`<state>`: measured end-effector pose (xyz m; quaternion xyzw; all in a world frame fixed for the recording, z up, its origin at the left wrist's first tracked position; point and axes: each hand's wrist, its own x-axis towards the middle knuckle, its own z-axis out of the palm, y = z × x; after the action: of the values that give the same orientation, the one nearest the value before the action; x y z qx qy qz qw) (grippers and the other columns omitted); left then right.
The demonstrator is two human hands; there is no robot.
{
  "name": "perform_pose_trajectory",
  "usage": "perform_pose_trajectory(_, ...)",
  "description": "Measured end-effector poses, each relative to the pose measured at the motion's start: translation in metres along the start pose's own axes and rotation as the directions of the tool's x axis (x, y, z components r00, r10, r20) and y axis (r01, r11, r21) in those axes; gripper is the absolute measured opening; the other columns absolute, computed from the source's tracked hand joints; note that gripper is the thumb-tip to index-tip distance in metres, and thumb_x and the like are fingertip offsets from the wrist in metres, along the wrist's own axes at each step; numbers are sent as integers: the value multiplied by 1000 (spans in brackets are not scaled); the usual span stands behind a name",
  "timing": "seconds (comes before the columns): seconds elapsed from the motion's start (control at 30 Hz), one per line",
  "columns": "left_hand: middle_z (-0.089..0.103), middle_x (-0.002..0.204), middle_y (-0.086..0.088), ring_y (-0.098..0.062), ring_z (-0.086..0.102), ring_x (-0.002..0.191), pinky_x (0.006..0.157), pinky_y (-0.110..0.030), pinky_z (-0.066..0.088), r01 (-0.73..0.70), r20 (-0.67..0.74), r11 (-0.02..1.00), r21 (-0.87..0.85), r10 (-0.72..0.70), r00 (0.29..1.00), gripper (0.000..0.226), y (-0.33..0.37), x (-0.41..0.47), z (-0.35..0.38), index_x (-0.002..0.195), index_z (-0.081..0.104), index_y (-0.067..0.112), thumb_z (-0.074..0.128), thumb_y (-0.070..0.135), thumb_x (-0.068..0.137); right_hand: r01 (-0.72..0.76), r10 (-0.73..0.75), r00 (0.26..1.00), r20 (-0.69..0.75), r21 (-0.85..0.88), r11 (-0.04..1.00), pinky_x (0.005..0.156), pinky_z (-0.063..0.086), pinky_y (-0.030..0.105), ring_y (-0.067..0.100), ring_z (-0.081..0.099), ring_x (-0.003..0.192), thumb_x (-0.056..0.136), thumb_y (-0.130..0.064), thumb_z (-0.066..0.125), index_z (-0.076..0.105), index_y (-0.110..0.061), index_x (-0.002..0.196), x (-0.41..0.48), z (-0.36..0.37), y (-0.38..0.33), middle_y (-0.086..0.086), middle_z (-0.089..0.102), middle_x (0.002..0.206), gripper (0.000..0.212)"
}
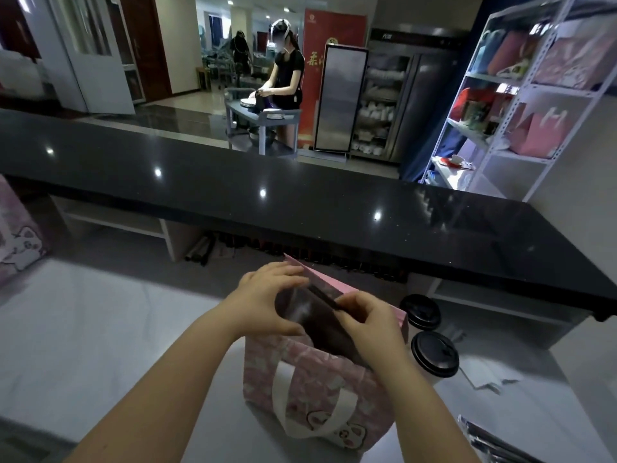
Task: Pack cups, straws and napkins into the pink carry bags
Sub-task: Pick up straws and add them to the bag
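On the white tabletop [100,345], near centre: pink patterned carry bag with white strap handles and a cartoon animal print [300,379], standing upright, mouth open, one handle hanging down its near face.

Both hands are at the bag's mouth. The left hand [267,302] has its fingers curved over the top of a dark glossy flat item [310,325], thumb underneath, gripping it. The right hand [367,319] pinches the same item at its upper right edge, fingers curled. The item sits partly inside the bag, tilted, lower end below the rim. Cannot tell what the item is; surface is blurred.

Just right of the bag: two cups with round black lids, the far cup [421,311] and the near cup [434,354], upright, close together, neither touched by a hand. Cup bodies are mostly hidden.

Right of the near cup: a crumpled clear wrapper [490,382] lying flat on the table. Bottom right corner: clear-wrapped dark pieces [494,442], contents unclear.

Far left edge: second pink printed bag [16,235], partly out of view.

Beyond the table: long black glossy counter [300,195]. Right: white metal shelving rack [521,95] holding more pink bags. Background: another person in black [287,75] at a grey trolley with white plates.
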<state>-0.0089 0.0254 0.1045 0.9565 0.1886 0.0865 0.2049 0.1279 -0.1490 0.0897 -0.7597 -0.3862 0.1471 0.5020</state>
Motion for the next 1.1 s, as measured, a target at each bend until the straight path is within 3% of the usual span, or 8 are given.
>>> perform_pose_trajectory(0.13, -4, 155, 33, 2, -14, 144, 117, -45, 4, 5, 64, 1000, 8, -6, 998, 116, -4, 7, 12, 151, 13, 46, 57, 84, 50, 98, -84, 995, 51, -457, 884, 74, 48, 29, 8, 60, 88, 86, -15, 59, 67, -30, 97, 15, -2, 16, -13, 67, 92, 20)
perform_pose_trajectory(0.23, -6, 155, 33, 2, -17, 144, 117, -45, 4, 1, 27, 1000, 25, -2, 1000, 117, -7, 7, 18, 151, 7, 47, 53, 84, 50, 132, -68, 990, 121, -674, 727, 71, 44, 32, 19, 59, 95, 91, -20, 51, 63, -24, 107, 23, 6, 19, -4, 66, 103, 20)
perform_pose_trajectory(0.4, 22, 154, 20, -9, 10, 144, 117, -40, 17, -39, -90, 995, 93, 48, 995, 97, -2, 2, 15, 151, 19, 41, 59, 72, 68, 170, -92, 984, 151, -659, 733, 77, 47, 33, 20, 58, 100, 90, -26, 54, 61, -23, 110, 26, 13, 15, -4, 63, 109, 21)
perform_pose_trajectory(0.47, 41, 141, 11, -13, 31, 133, 111, -39, 31, -46, -185, 994, 96, 63, 981, 80, 3, -1, 13, 147, 34, 33, 65, 54, 77, 194, -106, 979, 172, -651, 734, 80, 49, 35, 19, 57, 101, 90, -26, 56, 61, -24, 111, 24, 13, 10, -5, 62, 110, 22)
perform_pose_trajectory(0.57, 53, 119, 6, -17, 46, 115, 96, -34, 36, -40, -291, 991, 127, 76, 954, 55, 14, -5, 10, 134, 53, 27, 67, 38, 81, 214, -126, 975, 182, -620, 755, 84, 49, 35, 17, 57, 104, 88, -25, 60, 61, -27, 115, 12, 8, -3, -8, 62, 113, 27)
perform_pose_trajectory(0.73, 57, 110, 4, -20, 51, 106, 89, -38, 37, -71, -376, 992, 109, 107, 920, 35, 43, -14, 9, 115, 63, 25, 66, 31, 81, 248, -228, 968, 107, -565, 787, 80, 48, 34, 13, 56, 101, 83, -21, 66, 65, -30, 112, -19, -7, -31, -11, 65, 108, 31)
perform_pose_trajectory(0.93, 54, 115, 6, -19, 47, 111, 90, -37, 32, -109, -299, 985, 132, 144, 943, 33, 90, -33, 22, 112, 61, 27, 58, 40, 82, 168, -215, 976, 26, -719, 674, 84, 47, 38, 24, 56, 102, 82, -16, 65, 68, -20, 113, -70, -39, -36, -2, 67, 109, 32)
perform_pose_trajectory(1.1, 52, 118, 6, -20, 42, 117, 94, -39, 33, -216, -236, 969, 115, 238, 942, 34, 133, -57, 51, 115, 59, 31, 56, 43, 83, 60, -208, 972, -111, -735, 675, 77, 51, 41, 26, 58, 95, 82, -11, 70, 71, -15, 108, -130, -63, -27, 1, 69, 102, 26)
